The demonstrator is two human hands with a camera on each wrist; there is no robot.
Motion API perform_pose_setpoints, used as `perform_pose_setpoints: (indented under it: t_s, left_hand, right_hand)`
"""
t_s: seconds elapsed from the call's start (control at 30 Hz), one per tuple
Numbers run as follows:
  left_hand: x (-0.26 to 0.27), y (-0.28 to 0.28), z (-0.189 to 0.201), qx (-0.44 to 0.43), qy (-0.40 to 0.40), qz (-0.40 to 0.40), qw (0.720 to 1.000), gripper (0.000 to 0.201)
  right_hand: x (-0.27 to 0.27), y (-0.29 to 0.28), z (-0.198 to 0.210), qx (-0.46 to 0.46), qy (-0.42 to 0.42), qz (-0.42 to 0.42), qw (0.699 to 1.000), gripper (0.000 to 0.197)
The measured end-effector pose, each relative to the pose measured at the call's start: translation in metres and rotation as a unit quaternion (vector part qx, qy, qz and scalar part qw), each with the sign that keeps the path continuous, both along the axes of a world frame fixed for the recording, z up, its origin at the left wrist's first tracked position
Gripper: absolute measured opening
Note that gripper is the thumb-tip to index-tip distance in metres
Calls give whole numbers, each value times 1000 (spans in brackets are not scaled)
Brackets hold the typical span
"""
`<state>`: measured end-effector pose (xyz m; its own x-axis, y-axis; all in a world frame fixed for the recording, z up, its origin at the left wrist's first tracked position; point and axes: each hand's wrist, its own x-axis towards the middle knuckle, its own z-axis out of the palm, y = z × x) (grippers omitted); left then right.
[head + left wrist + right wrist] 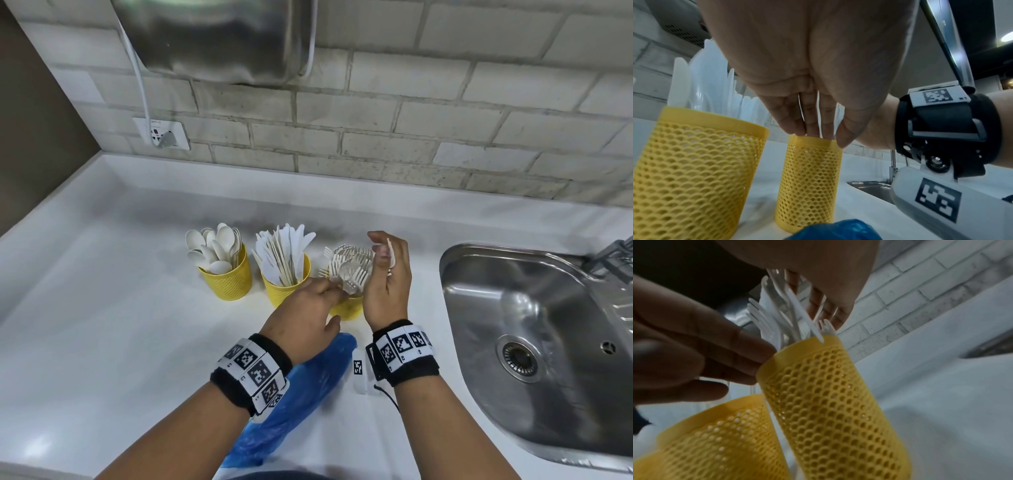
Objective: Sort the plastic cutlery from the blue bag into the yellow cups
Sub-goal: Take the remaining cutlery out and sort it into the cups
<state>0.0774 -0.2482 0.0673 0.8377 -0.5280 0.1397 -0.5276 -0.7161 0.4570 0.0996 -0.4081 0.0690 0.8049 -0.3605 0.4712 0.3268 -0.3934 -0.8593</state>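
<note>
Three yellow mesh cups stand in a row: the spoon cup (224, 278), the knife cup (278, 294) (694, 162) and the fork cup (347, 310) (807, 178) (828, 394). My left hand (334, 287) (818, 138) reaches over the fork cup's rim and pinches the white forks (349, 269) standing in it. My right hand (385, 260) (828, 316) hovers just right of that cup, its fingers curled round a white cutlery piece (390, 253) (797, 309) that slants down to the rim. The crumpled blue bag (301, 387) (838, 230) lies under my left wrist.
A steel sink (534, 325) is set into the white counter (102, 325) on the right. A brick wall with a socket (161, 134) runs along the back, and a metal appliance (222, 37) hangs above. The counter ends at a raised edge on the left.
</note>
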Motion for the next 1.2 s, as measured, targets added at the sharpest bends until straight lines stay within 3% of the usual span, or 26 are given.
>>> perform_pose_setpoints:
  t_s: [0.17, 0.43, 0.77, 0.87, 0.97, 1.07, 1.2]
  left_hand:
    - [0, 1, -1, -8, 5, 2, 1000, 43]
    - [0, 1, -2, -12, 7, 6, 1000, 45]
    - [-2, 1, -4, -13, 10, 7, 1000, 48]
    - [-1, 2, -5, -13, 12, 7, 1000, 48]
    - [-1, 3, -5, -16, 12, 5, 1000, 48]
    - [-1, 3, -6, -22, 8, -1, 1000, 47]
    - [-1, 3, -7, -19, 4, -1, 1000, 47]
  right_hand:
    - [-3, -5, 6, 24, 58, -76, 995, 44]
    - [-1, -20, 21, 35, 120, -59, 990, 17]
    - [-13, -19, 15, 179, 149, -25, 972, 35]
    - [-18, -21, 2, 14, 123, -24, 992, 41]
    - [-20, -20, -13, -134, 166, 11, 977, 52]
    - [-22, -19, -18, -126, 211, 23, 969, 59]
    - [-22, -19, 4, -138, 108, 22, 984, 71]
